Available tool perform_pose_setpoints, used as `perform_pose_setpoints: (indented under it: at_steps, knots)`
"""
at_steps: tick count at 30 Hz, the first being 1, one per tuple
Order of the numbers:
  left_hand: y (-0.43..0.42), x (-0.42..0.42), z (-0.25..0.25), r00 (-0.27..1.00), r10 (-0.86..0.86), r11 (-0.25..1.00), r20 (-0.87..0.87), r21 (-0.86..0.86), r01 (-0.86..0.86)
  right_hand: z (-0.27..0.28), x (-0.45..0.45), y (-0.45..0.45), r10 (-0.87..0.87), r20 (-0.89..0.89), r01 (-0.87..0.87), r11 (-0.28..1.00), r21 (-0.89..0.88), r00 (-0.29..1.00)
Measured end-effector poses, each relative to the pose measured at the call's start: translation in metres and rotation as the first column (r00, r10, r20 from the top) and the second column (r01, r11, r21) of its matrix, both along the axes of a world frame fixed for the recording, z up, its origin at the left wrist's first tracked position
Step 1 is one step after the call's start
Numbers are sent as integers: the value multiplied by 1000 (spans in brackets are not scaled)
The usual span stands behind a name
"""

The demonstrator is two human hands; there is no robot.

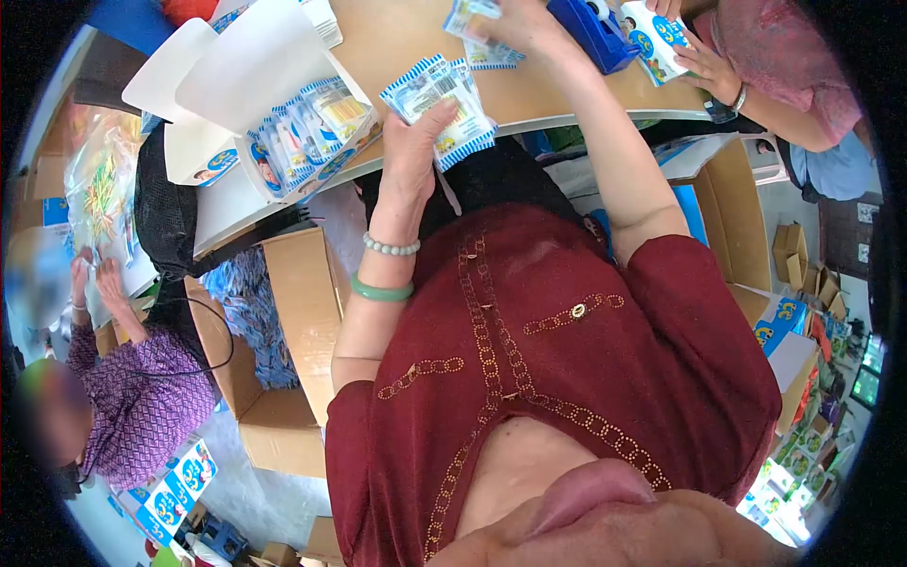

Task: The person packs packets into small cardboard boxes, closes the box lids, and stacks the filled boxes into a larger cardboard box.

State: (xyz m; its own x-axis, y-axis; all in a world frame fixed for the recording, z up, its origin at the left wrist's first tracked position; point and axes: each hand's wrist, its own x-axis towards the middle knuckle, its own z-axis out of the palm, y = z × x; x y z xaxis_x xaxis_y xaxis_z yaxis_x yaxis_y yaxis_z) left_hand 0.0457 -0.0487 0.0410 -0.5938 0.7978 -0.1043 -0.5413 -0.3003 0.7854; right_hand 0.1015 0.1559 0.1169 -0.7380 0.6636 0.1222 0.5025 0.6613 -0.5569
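Observation:
My left hand, with a bead bracelet and a green bangle at the wrist, grips several blue-and-white striped packets fanned out above the table edge. Near the top of the view, my right hand has its fingers closed on another striped packet. Beneath that hand more of these packets lie on the table. To the left of my left hand stands an open white box, its flaps up, with a row of the same packets inside.
The table has a blue tape dispenser at its far right. Beside it, a person's hands hold a white carton. Cardboard boxes stand below the edge. Another person works at left.

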Motion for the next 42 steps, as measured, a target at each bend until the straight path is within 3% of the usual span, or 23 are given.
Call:
perform_pose_setpoints:
  at_steps: [2, 3, 4, 7, 8, 9, 10, 12, 14, 16, 17, 19, 20, 22, 24, 26, 29, 32, 33, 34, 36, 37, 42]
  knots:
    - [1, 0, 2, 1000, 11, 1000, 4, 7, -11, -31, 3, 32, -74, -285, 44, 993, -111, 956]
    - [1, 1, 2, 1000, 16, 1000, 7, 11, -16, -26, 11, 37, -184, -416, -38, 881, -471, 891]
    - [2, 1, 1, 1000, 17, 1000, 8, 9, -17, -30, 19, 43, -139, -426, -239, 655, -716, 894]
    - [6, -1, -1, 1000, 8, 1000, -5, -15, -8, -47, 17, 39, -47, -312, -201, 671, -714, 949]
    - [7, -1, -1, 1000, 10, 1000, -3, -12, -10, -54, 7, 36, -20, -30, 3, 884, -467, 999]
    - [8, -2, 0, 1000, 20, 1000, 1, -6, -20, -51, -1, 28, -86, 247, 117, 987, -111, 965]
    - [9, -2, 1, 999, 37, 999, 1, -6, -37, -46, -3, 22, -70, 246, 100, 989, -112, 967]
    - [7, -2, 3, 1000, 3, 1000, 13, 22, -3, -40, -10, 1, -161, 311, 123, 983, 139, 937]
    - [7, 0, 4, 998, 55, 998, -10, 6, -55, -27, -15, -4, -107, 383, 60, 989, 135, 917]
    - [6, 2, 8, 998, 61, 997, 13, 44, -61, -29, -20, -4, -47, 216, 93, 973, -211, 975]
    - [3, 5, 10, 998, 67, 997, -13, 29, -66, -29, -21, -9, -20, 214, 67, 974, -216, 977]
    - [-7, 13, 31, 995, 88, 995, -36, 53, -87, -13, -14, -25, 144, 10, -133, 939, -318, 990]
    - [-14, 13, 42, 995, 88, 995, -37, 50, -86, -16, -14, -27, 143, 9, -133, 938, -321, 990]
    - [-36, 4, 63, 986, 114, 993, -125, -19, -117, -25, -7, -30, 169, -115, -164, 985, 46, 979]
    - [-63, -11, 97, 963, 170, 978, -209, -85, -191, -19, -12, -17, 201, -15, -202, 975, -94, 979]
    - [-86, -38, 109, 926, 197, 966, -321, -97, -239, -21, -17, -13, 45, 34, -47, 998, 37, 998]
    - [-105, -93, 93, 865, 238, 921, -443, -180, -346, -34, -9, -3, 159, 51, -155, 985, -72, 986]
    - [-105, -126, 73, 797, 248, 869, -550, -237, -434, -3, -3, -22, 56, -89, -61, 997, -55, 995]
    - [-104, -137, 63, 767, 214, 892, -606, -198, -405, 26, 4, -47, 85, -404, -305, 797, -521, 911]
    - [-102, -133, 69, 763, 222, 888, -607, -198, -416, 23, -12, -49, 95, -405, -315, 793, -521, 909]
    - [-90, -120, 77, 523, -54, 773, -850, -368, -517, 6, -47, -49, 155, -645, -658, 290, -695, 749]
    - [-82, -118, 68, 393, -16, 722, -919, -283, -632, 4, -62, -67, 133, -622, -633, 249, -733, 772]
    - [-79, -117, 54, 352, -15, 563, -936, -299, -770, -17, -114, -146, 68, -705, -691, 282, -665, 706]
